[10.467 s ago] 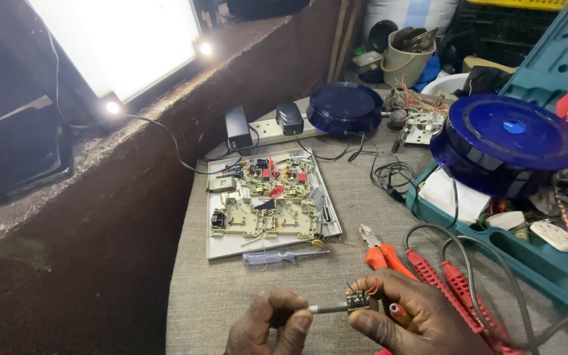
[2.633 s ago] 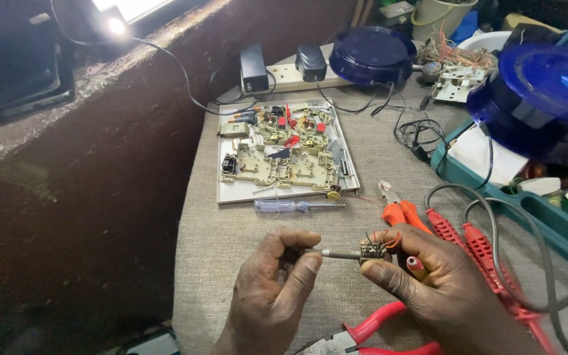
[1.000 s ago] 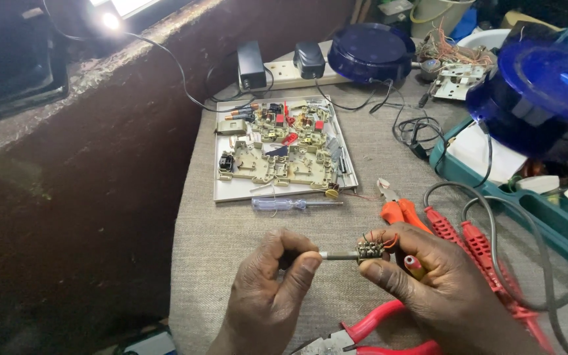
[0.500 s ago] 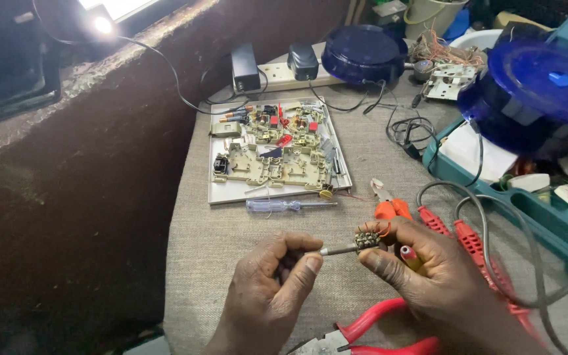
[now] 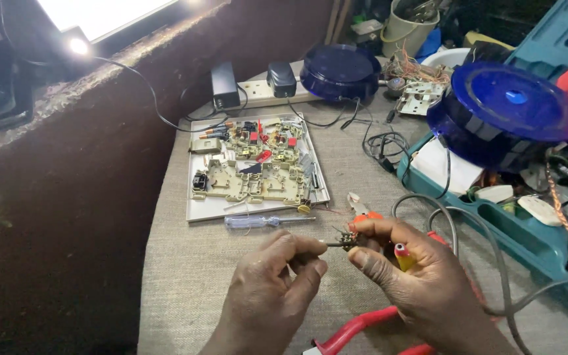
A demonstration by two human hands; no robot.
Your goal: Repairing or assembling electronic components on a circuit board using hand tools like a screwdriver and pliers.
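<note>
My left hand (image 5: 272,289) pinches a thin metal tool (image 5: 332,244), likely a small screwdriver, whose tip meets a small dark electronic part (image 5: 350,238). My right hand (image 5: 410,271) grips that part between thumb and fingers, with a yellow and red piece (image 5: 402,255) tucked in its palm. Both hands hover low over the grey cloth-covered table (image 5: 185,276), just in front of a clear-handled screwdriver (image 5: 258,221) lying flat.
A white plate carrying a circuit assembly (image 5: 254,167) lies beyond the hands. Red-handled pliers (image 5: 356,325) lie near me, orange-handled cutters (image 5: 363,209) to the right. Blue domes (image 5: 340,69) (image 5: 511,108), a power strip (image 5: 258,92), cables and a teal tool case (image 5: 527,236) crowd the right and back.
The view has shifted and tilted a little. My hands stay together on the tool and the small part, with only slight shifts in position.
</note>
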